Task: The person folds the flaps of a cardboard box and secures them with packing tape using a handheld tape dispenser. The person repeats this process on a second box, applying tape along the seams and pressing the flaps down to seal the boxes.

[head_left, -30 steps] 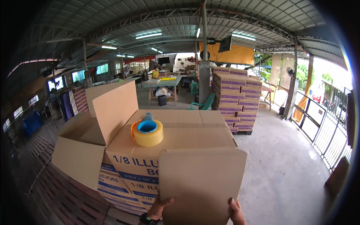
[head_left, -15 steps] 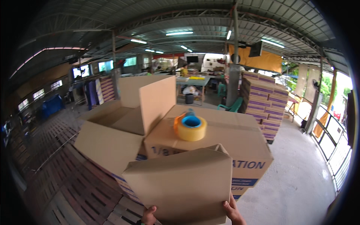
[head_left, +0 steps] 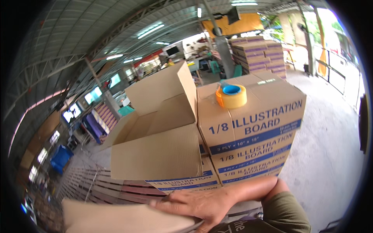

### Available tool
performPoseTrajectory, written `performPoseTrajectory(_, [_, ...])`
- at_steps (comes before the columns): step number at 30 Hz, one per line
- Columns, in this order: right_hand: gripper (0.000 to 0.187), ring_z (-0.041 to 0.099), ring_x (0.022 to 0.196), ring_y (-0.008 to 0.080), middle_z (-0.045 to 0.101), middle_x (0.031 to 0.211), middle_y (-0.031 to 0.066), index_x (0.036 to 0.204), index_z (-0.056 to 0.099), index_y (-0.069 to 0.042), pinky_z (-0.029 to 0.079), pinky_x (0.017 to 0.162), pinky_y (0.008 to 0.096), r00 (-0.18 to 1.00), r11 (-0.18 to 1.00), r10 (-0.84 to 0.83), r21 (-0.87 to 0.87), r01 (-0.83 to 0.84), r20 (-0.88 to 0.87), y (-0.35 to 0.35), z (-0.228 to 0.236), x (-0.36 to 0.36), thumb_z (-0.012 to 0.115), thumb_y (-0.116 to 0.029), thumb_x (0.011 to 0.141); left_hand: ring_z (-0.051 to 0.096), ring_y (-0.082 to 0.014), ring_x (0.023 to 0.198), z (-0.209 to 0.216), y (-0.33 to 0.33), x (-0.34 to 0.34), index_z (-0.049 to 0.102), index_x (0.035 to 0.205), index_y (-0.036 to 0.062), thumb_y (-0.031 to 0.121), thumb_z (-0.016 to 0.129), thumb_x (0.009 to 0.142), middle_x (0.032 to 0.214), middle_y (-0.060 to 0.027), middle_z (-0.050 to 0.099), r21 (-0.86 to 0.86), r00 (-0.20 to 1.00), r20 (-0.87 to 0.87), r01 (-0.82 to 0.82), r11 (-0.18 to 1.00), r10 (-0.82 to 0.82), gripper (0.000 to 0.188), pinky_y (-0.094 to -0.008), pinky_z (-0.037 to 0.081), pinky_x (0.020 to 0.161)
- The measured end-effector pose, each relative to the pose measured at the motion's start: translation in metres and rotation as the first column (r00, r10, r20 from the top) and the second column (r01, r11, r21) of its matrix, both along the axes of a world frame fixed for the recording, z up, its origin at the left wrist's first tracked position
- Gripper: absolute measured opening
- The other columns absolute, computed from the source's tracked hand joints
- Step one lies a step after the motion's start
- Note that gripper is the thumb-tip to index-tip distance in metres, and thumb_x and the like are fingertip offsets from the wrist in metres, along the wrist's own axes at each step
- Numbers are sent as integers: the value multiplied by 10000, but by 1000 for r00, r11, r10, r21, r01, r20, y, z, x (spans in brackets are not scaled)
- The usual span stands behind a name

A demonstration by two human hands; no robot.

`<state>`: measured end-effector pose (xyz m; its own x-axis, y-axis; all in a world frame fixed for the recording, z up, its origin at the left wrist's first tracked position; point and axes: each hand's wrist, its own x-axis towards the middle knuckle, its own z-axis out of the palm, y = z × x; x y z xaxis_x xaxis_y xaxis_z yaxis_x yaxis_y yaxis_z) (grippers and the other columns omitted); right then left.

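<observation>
A tan cardboard box, blurred and cut off by the lower edge, lies at the lower left. Across its upper edge rests my right hand, fingers laid over the cardboard and thumb bent down at its near end. My right forearm comes in from the right, with a dark green sleeve behind it. My left hand is out of sight. Ahead stands an open carton with its flaps raised and folded out. A tape roll with a blue core in an orange dispenser sits on a closed carton to its right.
More printed cartons are stacked below these two. Slatted wooden pallets cover the floor at the left. Behind stand a tall carton pile, a post and a green chair. A railing runs along the right.
The box I held with both hands in front has moved to the lower left. My right hand has crossed over with it, and my left hand has gone out of view. The view has turned.
</observation>
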<state>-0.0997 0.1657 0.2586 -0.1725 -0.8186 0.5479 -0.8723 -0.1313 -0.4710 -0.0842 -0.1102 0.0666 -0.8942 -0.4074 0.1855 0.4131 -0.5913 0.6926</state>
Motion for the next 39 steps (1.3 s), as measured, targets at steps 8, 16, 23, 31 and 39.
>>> performPoseTrajectory(8, [708,464,1078,369,419,1256,273,1296,474,-88,374,904,410,997,968,-52,-247,36,-56,-39,-40,-25,743,-335,690,383,-311,1203,64,-54,-50,372,1295,36,489,465,832,1334,-141,395,-66,982,-69,-180,981,175,654,-437,297,1011])
performPoseTrajectory(16, [528,553,940,384,464,1185,351,1101,594,55,430,840,396,947,743,-308,-645,178,-92,-83,-34,-89,581,-338,748,333,-326,1249,149,-119,-91,342,1326,51,553,379,871,1380,-153,345,-159,878,-233,-458,874,418,679,-451,263,1039])
performPoseTrajectory(23, [583,424,1162,380,446,1276,271,1161,543,62,318,985,458,866,637,-495,-710,301,-77,-121,-51,-139,477,-348,751,428,-297,1163,195,-182,-177,398,1270,20,339,487,827,1295,-149,426,-65,959,-208,180,981,-190,554,-421,345,970])
performPoseTrajectory(31, [569,413,1188,329,385,1342,242,1227,500,20,297,998,391,688,387,-625,-620,682,367,-188,-61,-160,538,-297,756,506,-274,1071,217,-222,-317,366,1246,-55,192,539,695,1165,-167,496,-468,705,-179,553,689,-687,628,-389,424,903])
performPoseTrajectory(39, [654,370,1231,283,382,1346,209,1265,430,14,262,1017,377,423,76,-661,-505,860,620,-245,-27,-198,648,-322,748,263,-260,1302,209,-215,-428,174,1372,-73,359,570,748,1412,-204,244,-549,460,-281,643,534,-842,856,-348,174,1087])
